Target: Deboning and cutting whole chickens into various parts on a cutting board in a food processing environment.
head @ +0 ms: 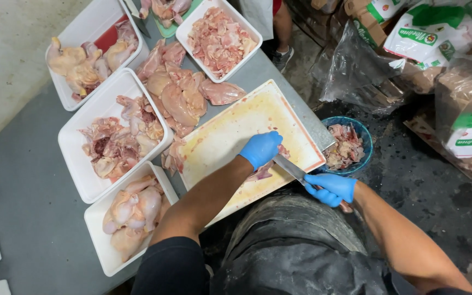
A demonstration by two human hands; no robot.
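Note:
My left hand (pixel 261 148), in a blue glove, presses down on a small piece of raw chicken (pixel 263 172) near the front edge of a stained white cutting board (pixel 236 128). My right hand (pixel 331 188), also gloved in blue, is shut on a knife (pixel 290 168) whose blade lies against the chicken piece under my left hand. A pile of raw chicken breasts (pixel 178 90) rests on the table just beyond the board's far corner.
Several white trays (pixel 72 142) with raw chicken parts line the grey table (pixel 23 191) at the left. A blue bowl (pixel 363 136) of scraps sits on the floor by the board's right end. Plastic bags and cardboard boxes (pixel 438 65) crowd the right. Another person's leg (pixel 282 27) shows at top.

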